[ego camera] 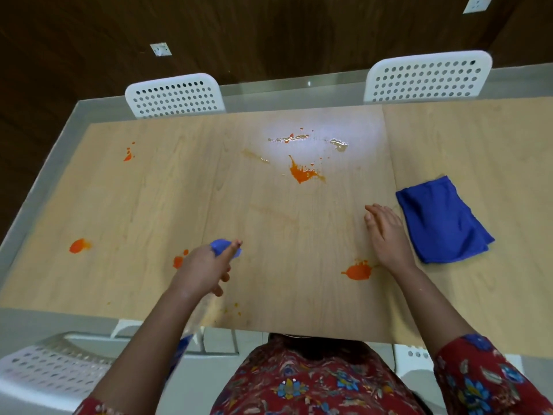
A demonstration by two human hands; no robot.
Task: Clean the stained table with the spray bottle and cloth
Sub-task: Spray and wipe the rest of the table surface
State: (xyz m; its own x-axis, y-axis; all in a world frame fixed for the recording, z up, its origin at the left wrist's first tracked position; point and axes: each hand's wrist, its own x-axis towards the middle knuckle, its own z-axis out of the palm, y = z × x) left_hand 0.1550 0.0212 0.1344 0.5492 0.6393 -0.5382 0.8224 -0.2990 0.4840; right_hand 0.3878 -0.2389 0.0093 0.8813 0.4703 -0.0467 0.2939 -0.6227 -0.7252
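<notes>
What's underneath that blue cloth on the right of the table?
The folded blue cloth lies flat on the light wooden table, beside the right hand. Bare wood shows around it; whether a stain hides beneath it cannot be seen.

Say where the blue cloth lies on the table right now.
In the head view the cloth lies folded on the right of the table, just beside the open right hand and right of the nearest orange stain.
</notes>
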